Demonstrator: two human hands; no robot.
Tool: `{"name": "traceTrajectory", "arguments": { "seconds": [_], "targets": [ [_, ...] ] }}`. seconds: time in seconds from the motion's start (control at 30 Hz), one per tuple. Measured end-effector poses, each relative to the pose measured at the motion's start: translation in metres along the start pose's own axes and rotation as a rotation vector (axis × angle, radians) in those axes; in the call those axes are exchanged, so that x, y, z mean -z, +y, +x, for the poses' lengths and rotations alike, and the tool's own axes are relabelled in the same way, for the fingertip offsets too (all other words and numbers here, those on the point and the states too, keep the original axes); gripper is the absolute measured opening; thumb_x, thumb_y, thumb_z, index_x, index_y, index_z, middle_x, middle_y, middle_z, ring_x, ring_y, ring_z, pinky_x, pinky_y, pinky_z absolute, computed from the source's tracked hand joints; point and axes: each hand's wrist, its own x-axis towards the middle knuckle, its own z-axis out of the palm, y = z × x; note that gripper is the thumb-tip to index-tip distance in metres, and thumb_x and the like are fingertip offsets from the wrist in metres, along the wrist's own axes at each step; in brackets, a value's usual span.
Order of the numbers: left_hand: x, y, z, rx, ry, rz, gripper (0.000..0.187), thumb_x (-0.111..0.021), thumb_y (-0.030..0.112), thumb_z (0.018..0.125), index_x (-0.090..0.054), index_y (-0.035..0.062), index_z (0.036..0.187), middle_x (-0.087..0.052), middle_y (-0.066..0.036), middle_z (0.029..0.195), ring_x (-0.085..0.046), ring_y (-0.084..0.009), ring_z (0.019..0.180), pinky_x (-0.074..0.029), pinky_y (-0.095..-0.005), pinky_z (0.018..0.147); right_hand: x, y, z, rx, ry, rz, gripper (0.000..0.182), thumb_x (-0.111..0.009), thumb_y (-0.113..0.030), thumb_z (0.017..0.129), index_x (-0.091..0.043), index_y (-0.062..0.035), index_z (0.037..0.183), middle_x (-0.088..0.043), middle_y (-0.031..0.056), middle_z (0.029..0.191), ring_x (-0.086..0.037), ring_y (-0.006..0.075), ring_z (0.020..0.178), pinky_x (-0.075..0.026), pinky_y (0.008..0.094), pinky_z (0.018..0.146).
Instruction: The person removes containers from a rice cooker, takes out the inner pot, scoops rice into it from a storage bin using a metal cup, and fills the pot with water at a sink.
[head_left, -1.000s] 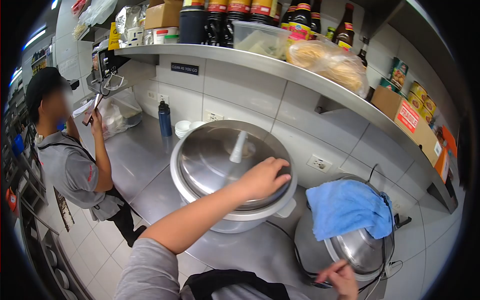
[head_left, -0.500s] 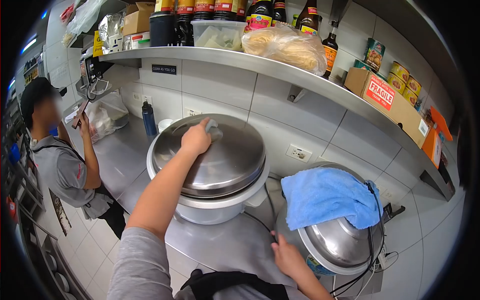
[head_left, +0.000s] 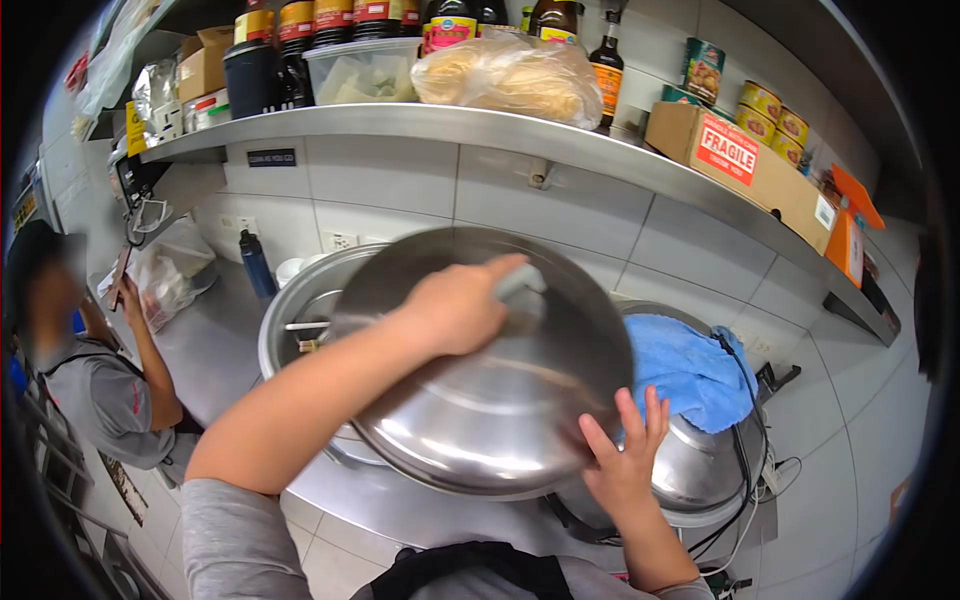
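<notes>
A large round steel lid (head_left: 470,415) is lifted off the big pot (head_left: 272,318), its handle gripped in my left hand (head_left: 462,305). Tilted, the lid covers the pot's right part in this view. Inside the uncovered left part, a thin white handle (head_left: 306,326) of some utensil shows. My right hand (head_left: 625,462) has its fingers spread at the lid's right rim. Behind that hand stands a second pot with a domed steel lid (head_left: 700,468), and a blue cloth (head_left: 685,370) is draped over it.
A steel shelf (head_left: 330,117) with bottles, tins and a cardboard box (head_left: 760,180) runs above the counter. Dark cables (head_left: 745,470) hang beside the second pot. At the left, a person (head_left: 105,400) holds a device. A blue bottle (head_left: 256,265) stands near the wall.
My left hand has raised the lid off the pot and carried it right, exposing part of the inside. My right hand has come up to the lid's edge with fingers spread.
</notes>
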Motion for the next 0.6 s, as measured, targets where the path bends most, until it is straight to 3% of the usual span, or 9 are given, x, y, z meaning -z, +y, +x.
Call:
{"name": "traceTrajectory", "arguments": {
  "seconds": [0.07,0.2,0.27,0.33,0.4,0.43,0.5,0.57,0.6],
  "targets": [
    [-0.024,0.03,0.02,-0.132,-0.003,-0.092,0.059,-0.055,0.011,0.078,-0.042,0.0134,0.136,-0.063,-0.025,0.097,-0.061,-0.0414,0.09,-0.048,-0.0462,0.082,0.028,0.019,-0.003,0.094,-0.057,0.022,0.028,-0.062,-0.016,0.071,-0.069,-0.0236,0.098,-0.058,0.0016,0.12,-0.047,0.0292,0.12,-0.018,0.0561,0.107],
    [-0.116,0.099,0.099,-0.432,0.062,-0.418,0.047,-0.06,0.024,0.087,-0.042,0.0129,0.129,-0.061,-0.022,0.108,-0.056,-0.0398,0.103,-0.043,-0.0485,0.087,0.092,0.074,-0.018,0.015,-0.084,-0.375,0.028,-0.062,-0.013,0.072,-0.066,-0.0179,0.1,-0.061,0.0047,0.113,-0.053,0.0279,0.111,-0.031,0.0515,0.1],
    [-0.138,0.136,0.111,-0.299,-0.107,-0.383,0.051,-0.061,0.023,0.086,-0.039,0.0153,0.132,-0.053,-0.02,0.122,-0.048,-0.0392,0.116,-0.037,-0.055,0.092,0.111,0.103,-0.032,0.008,-0.223,-0.533,0.035,-0.064,-0.017,0.071,-0.064,-0.0143,0.106,-0.058,0.0063,0.117,-0.051,0.0295,0.112,-0.031,0.0519,0.1],
    [-0.178,0.154,0.125,-0.297,-0.221,-0.517,0.055,-0.058,0.022,0.088,-0.035,0.0113,0.137,-0.047,-0.026,0.125,-0.045,-0.0415,0.118,-0.037,-0.047,0.099,0.119,0.113,-0.045,0.014,-0.291,-0.604,0.04,-0.066,-0.023,0.071,-0.062,-0.0134,0.109,-0.057,0.0068,0.12,-0.05,0.03,0.113,-0.031,0.0525,0.1],
    [-0.187,0.153,0.118,-0.44,-0.252,-0.643,0.059,-0.058,0.023,0.088,-0.033,0.0082,0.139,-0.039,-0.027,0.134,-0.039,-0.0417,0.125,-0.034,-0.043,0.104,0.125,0.115,-0.054,-0.144,-0.432,-0.491,0.064,-0.069,-0.045,0.062,-0.058,-0.0114,0.115,-0.054,0.0085,0.123,-0.048,0.032,0.115,-0.031,0.0518,0.098],
    [-0.178,0.149,0.104,-0.514,-0.249,-0.689,0.06,-0.059,0.024,0.088,-0.032,0.0081,0.139,-0.037,-0.027,0.137,-0.038,-0.0406,0.127,-0.033,-0.0432,0.105,0.125,0.12,-0.062,-0.136,-0.437,-0.49,0.064,-0.069,-0.045,0.062,-0.058,-0.0114,0.115,-0.054,0.0085,0.123,-0.048,0.032,0.115,-0.031,0.0518,0.098],
    [-0.151,0.128,0.058,-0.534,-0.084,-0.383,0.06,-0.06,0.026,0.087,-0.035,0.0095,0.138,-0.034,-0.024,0.141,-0.037,-0.0372,0.129,-0.033,-0.0431,0.105,0.12,0.129,-0.076,-0.179,-0.461,-0.374,0.088,-0.067,-0.058,0.048,-0.055,-0.0092,0.119,-0.051,0.01,0.126,-0.046,0.0341,0.116,-0.031,0.0506,0.098],
    [-0.114,0.073,0.024,-0.708,-0.014,-0.268,0.058,-0.063,0.027,0.084,-0.04,0.0107,0.135,-0.038,-0.02,0.139,-0.039,-0.0354,0.128,-0.035,-0.0433,0.103,0.125,0.122,-0.069,-0.201,-0.508,-0.342,0.088,-0.067,-0.059,0.049,-0.055,-0.007,0.12,-0.05,0.0126,0.127,-0.045,0.0355,0.116,-0.031,0.0492,0.097],
    [-0.094,0.038,0.009,-0.657,-0.033,-0.302,0.053,-0.066,0.027,0.082,-0.048,0.0112,0.129,-0.045,-0.017,0.131,-0.043,-0.0344,0.123,-0.037,-0.0426,0.1,0.127,0.115,-0.06,-0.232,-0.538,-0.309,0.089,-0.067,-0.059,0.049,-0.054,-0.0067,0.12,-0.049,0.0137,0.127,-0.045,0.0358,0.117,-0.031,0.0497,0.098]
  ]
}}
